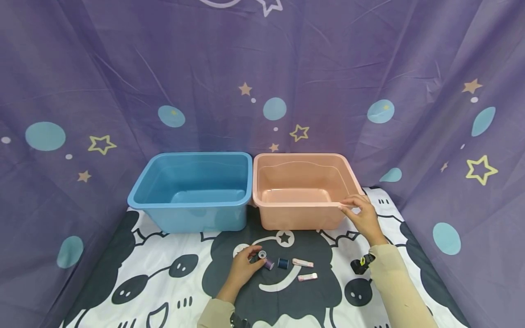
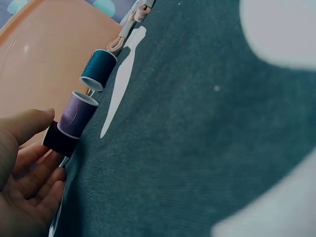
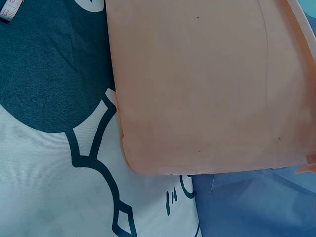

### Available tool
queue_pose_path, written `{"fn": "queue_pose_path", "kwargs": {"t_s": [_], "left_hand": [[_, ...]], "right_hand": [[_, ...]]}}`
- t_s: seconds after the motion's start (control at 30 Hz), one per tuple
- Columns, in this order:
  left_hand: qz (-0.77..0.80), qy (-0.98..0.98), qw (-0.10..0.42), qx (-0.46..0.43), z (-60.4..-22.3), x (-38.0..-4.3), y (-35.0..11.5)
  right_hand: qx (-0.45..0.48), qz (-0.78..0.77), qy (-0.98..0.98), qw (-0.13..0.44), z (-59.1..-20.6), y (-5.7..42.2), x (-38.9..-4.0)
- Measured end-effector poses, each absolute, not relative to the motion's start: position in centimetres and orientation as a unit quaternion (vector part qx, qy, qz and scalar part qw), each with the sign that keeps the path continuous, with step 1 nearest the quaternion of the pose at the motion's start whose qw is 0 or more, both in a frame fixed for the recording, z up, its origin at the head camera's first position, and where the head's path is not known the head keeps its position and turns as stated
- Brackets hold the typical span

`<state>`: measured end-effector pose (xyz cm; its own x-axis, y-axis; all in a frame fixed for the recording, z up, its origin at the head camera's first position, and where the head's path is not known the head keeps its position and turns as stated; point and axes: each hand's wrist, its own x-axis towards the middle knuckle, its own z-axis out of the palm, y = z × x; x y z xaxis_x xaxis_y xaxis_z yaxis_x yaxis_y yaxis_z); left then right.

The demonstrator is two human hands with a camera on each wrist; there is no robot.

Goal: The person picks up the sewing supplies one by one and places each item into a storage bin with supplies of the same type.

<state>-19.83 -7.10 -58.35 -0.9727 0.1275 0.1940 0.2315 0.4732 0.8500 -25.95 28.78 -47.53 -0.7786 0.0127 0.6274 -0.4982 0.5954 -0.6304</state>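
Observation:
My left hand (image 1: pixel 243 269) pinches a dark thread spool (image 2: pixel 60 140) between thumb and fingers, low over the cloth. Right beside that spool is a purple thread spool (image 2: pixel 78 116), and a dark blue thread spool (image 1: pixel 283 263) lies a little to the right. Two folded measuring tapes, an upper one (image 1: pixel 302 263) and a lower one (image 1: pixel 307 277), rest farther right. At the front right corner of the peach bin (image 1: pixel 301 214), my right hand (image 1: pixel 364 218) grips the rim with thumb and fingers. The right wrist view shows the bin's side but no fingers.
A blue bin (image 1: pixel 194 218) stands left of the peach one, their rims almost touching. Both are at the back of a patterned black-and-white cloth (image 1: pixel 180 291). Purple curtain (image 1: pixel 213 64) hangs behind and along both sides.

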Motion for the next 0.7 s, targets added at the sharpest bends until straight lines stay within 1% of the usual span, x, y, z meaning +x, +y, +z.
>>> {"fn": "queue_pose_path", "kwargs": {"t_s": [0.57,0.7], "left_hand": [[-0.493,-0.860,0.064,-0.113,-58.71,-19.93,-7.18],[-0.495,-0.860,0.059,-0.108,-58.62,-19.88,-7.15]], "right_hand": [[0.141,0.434,-0.839,0.297,-47.45,28.77,-25.98],[0.139,0.437,-0.839,0.294,-47.46,28.74,-25.96]]}}
